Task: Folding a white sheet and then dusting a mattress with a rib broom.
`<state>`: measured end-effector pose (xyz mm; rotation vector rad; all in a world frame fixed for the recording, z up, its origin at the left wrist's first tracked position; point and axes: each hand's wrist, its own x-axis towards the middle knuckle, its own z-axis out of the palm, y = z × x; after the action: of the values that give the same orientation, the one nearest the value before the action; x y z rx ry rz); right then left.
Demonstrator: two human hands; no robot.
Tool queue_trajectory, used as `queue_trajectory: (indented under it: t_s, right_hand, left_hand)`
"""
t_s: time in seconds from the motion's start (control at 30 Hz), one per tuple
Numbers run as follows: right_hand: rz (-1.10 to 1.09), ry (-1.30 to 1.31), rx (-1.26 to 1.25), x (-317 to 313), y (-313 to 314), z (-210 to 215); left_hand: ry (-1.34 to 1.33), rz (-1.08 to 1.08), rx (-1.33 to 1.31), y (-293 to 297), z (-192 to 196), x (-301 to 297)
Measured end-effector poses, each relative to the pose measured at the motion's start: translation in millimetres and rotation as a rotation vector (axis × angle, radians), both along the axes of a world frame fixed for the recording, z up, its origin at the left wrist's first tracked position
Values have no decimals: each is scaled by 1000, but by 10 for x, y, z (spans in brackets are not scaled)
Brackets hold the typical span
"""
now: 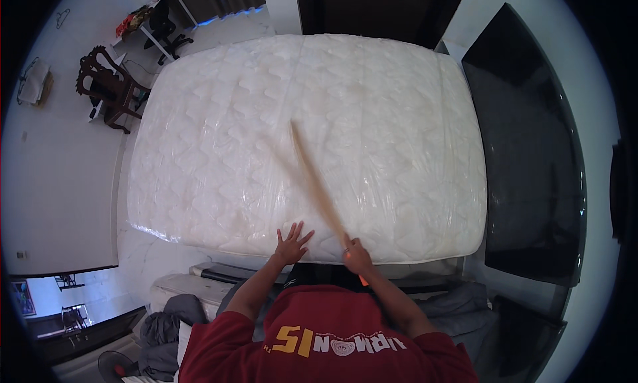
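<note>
A long thin stick (318, 183), pale like wood, lies in the middle of the frame. It is a little blurred. Its near end is low in the frame, in the right hand (357, 255). From there it slants up and to the left, and its far tip ends near the middle of the mattress (219, 150). So the long line of the stick runs away from the person, leaning left.

The right hand is closed around the bottom end of the stick. A small orange bit shows just under that hand; what it is cannot be told. The left hand (291, 245) holds nothing. It is flat, with its fingers spread wide, and it presses on the near edge of the mattress, just left of the stick. The two hands are near each other, but they do not touch. The right hand is the one on the stick; the left is only beside it.

The mattress is big and white, with a shiny clear plastic cover (399, 157) over it. It fills most of the frame.

In the upper left stands a dark wooden chair (106, 90) on the pale floor. On the right side is a big dark panel (531, 150). At the bottom is the person's red shirt (319, 343).
</note>
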<state>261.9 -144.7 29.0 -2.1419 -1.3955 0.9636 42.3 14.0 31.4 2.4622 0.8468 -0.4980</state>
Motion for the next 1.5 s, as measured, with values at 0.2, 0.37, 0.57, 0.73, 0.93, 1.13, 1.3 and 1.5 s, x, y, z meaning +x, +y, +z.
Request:
queue_trajectory:
  t_s: [0.2, 0.37, 0.57, 0.73, 0.93, 1.13, 1.3, 1.5]
  right_hand:
    - [-198, 64, 235, 56, -138, 146]
    - [-468, -229, 312, 658, -379, 346]
    - [-883, -160, 289, 728, -3, 314]
    - [-725, -280, 177, -9, 442, -289]
    - [-95, 29, -57, -1446, 871, -33]
    - [49, 147, 144, -936, 544, -182]
    - [-398, -16, 71, 187, -289, -332]
    - [-986, -380, 75, 809, -848, -155]
  left_hand:
    - [-98, 121, 79, 410, -60, -534]
    - [101, 394, 24, 752, -103, -993]
    - [141, 359, -16, 813, -109, -1023]
    - [97, 324, 4, 812, -50, -934]
    - [103, 318, 19, 822, -83, -1035]
    - [96, 294, 19, 796, -78, -998]
    - [100, 332, 33, 830, -82, -1064]
    - [36, 424, 107, 791, -81, -793]
